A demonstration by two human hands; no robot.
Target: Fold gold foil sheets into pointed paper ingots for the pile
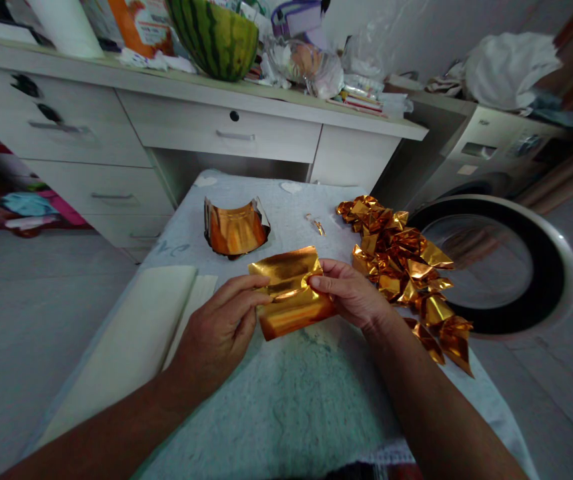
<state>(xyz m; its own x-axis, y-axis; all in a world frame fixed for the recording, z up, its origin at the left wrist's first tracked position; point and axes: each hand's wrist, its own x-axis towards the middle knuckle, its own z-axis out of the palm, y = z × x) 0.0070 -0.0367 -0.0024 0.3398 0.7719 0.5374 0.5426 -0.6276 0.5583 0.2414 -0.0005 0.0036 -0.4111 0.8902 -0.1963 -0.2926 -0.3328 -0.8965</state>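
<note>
A sheet of shiny gold foil paper (291, 317) is held between my two hands above the cloth-covered table. Its middle is creased and its near edge curls. My left hand (226, 320) pinches the left edge, fingers on top. On the right edge, my right hand (346, 290) grips with the thumb on top and the fingers behind, partly hidden. Beyond the sheet stands a curved stack of the same gold foil sheets (236, 230). A heap of folded gold foil pieces (401, 260) lies to the right of my right hand.
Small foil scraps (319, 225) lie on the tablecloth (286, 400). A pale folded sheet (126, 340) rests along the left side. Behind is a white desk (236, 137) with a cut watermelon (216, 40) and bags. At right, the washing machine's round door (561, 267) hangs open beside the table.
</note>
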